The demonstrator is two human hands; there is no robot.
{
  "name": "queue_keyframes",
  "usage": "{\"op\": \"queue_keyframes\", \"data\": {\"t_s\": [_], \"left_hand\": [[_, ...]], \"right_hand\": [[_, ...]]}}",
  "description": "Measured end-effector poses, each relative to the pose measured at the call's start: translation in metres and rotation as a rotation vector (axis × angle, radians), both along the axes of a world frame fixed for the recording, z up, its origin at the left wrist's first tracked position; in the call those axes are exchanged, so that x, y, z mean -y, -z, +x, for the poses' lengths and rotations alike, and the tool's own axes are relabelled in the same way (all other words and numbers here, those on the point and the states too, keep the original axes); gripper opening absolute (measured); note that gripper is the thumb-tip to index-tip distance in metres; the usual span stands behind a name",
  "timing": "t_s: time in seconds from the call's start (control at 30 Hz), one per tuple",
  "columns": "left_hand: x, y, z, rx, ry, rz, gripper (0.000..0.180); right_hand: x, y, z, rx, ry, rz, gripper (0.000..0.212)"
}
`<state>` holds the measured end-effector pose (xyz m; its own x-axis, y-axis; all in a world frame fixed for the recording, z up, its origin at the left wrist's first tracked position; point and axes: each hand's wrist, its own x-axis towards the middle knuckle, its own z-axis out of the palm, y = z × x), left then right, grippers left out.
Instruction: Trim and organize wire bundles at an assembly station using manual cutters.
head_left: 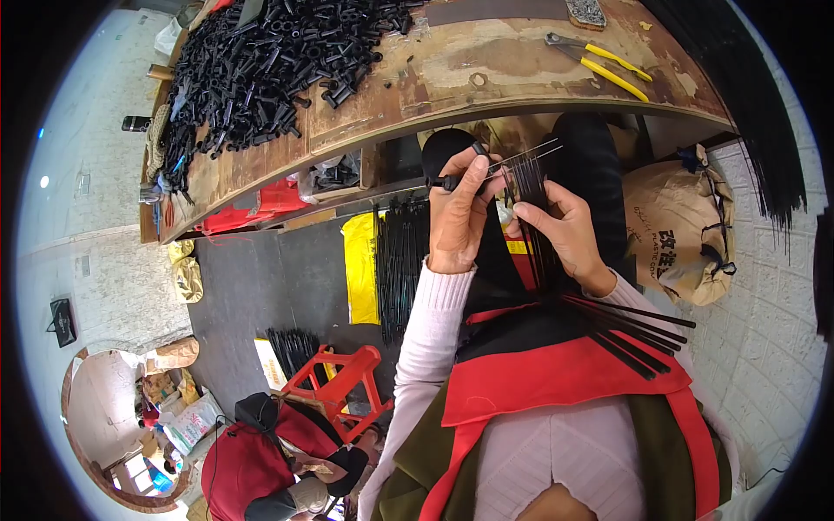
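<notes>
1. Head view: worn brown wooden bench (486, 78), 12 o'clock; heap of small black plastic parts (269, 74), 11 o'clock.
2. Left hand (460, 217) pinches short black cylindrical piece (481, 150), 1 o'clock.
3. Right hand (569, 230) grips thin black rods (530, 187), 2 o'clock.

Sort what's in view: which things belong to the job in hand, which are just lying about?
Job in hand:
thin black rods in right hand
small black part in left hand
pile of black parts, probably

Lying about, seemingly:
yellow-handled pliers
brown sack
</notes>
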<state>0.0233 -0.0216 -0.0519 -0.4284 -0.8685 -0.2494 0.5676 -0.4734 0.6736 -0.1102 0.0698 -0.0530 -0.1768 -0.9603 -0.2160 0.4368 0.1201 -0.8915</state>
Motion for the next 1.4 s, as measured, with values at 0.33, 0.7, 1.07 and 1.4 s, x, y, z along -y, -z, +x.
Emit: {"op": "queue_keyframes", "data": {"t_s": [0.33,0.7,1.07,1.4], "left_hand": [[-0.001,-0.001,0.000,-0.034,0.011,0.042,0.020],[0.000,0.005,0.002,-0.041,0.021,0.049,0.020],[0.001,0.005,0.004,-0.061,0.039,0.065,0.019],[-0.021,-0.016,0.009,0.150,0.012,-0.100,0.036]], "right_hand": [[0.001,-0.002,0.000,-0.011,-0.009,0.001,0.023],[0.001,-0.003,0.003,-0.009,-0.014,-0.022,0.025],[0.003,-0.003,0.003,-0.048,-0.016,-0.023,0.024],[-0.001,-0.003,0.003,-0.039,-0.004,-0.002,0.025]]}}
